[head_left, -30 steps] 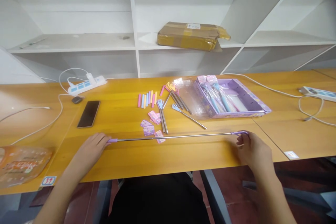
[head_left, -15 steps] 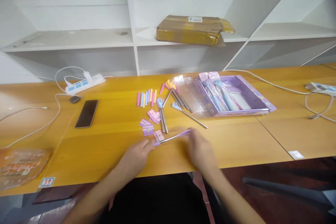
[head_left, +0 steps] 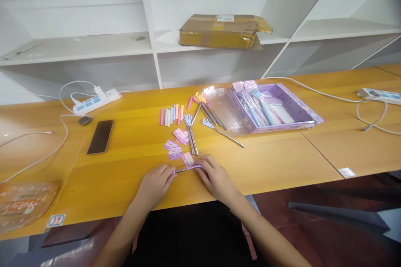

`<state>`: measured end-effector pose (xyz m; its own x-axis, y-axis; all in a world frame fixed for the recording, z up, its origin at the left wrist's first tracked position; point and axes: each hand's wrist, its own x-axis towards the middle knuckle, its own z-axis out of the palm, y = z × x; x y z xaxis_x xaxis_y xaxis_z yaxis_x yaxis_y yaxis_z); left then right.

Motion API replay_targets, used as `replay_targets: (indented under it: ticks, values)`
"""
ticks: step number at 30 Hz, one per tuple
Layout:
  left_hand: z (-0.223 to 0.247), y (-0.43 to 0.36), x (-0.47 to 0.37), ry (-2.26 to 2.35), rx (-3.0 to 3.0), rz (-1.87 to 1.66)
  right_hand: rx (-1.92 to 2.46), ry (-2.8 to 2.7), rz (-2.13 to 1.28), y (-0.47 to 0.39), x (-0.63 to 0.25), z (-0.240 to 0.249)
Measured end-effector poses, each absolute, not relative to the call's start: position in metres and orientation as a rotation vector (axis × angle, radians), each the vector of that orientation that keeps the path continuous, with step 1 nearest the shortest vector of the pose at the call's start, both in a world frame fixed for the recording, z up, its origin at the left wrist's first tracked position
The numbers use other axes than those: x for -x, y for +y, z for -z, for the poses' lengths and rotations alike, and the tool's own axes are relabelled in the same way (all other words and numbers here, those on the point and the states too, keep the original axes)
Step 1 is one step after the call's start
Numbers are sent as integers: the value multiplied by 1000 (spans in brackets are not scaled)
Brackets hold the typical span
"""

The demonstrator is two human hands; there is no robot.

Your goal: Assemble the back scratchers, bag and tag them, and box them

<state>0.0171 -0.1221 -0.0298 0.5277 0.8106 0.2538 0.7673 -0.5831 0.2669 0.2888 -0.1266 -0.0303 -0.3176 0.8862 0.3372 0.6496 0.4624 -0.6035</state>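
White shelving (head_left: 150, 46) fills the upper half of the frame, with a taped brown parcel (head_left: 219, 31) lying on one shelf right of centre. Below it a long yellow wooden table (head_left: 282, 162) runs from edge to edge, its near rim cut off by the person's dark lap at the bottom.

At upper right of the tabletop sits an open purple box (head_left: 297, 112) holding packaged items too small to make out, with crinkled clear wrappers (head_left: 219, 108) just beside its left wall. A black phone (head_left: 100, 136) lies toward the left, near a white power strip (head_left: 94, 101) whose cables trail off the left edge. Near the centre, a row of pastel sleeves (head_left: 171, 115) lies beside several loose metal rods with coloured hand-shaped tips (head_left: 200, 123), and small pink cards (head_left: 178, 144) are scattered below them.

At lower centre the left hand (head_left: 155, 185) and right hand (head_left: 216, 179) lie close together on the table, each pinching one end of a short purple-tipped telescopic rod (head_left: 184, 170). Only its middle shows; both ends are hidden under curled fingers.
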Motion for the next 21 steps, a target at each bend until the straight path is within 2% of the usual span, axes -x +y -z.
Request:
replay_targets:
  ticks: [8,13,21]
  values:
    - [30,-119,-19,1303,-2640,-491,1130,-2131,-557,-125,-291,33]
    - [36,-120,-20,1382,-2670,-530,1152,-2106,-552,-122,-290,38]
    - [28,-123,-34,1471,-2706,-408,1208,-2101,-653,-119,-288,33]
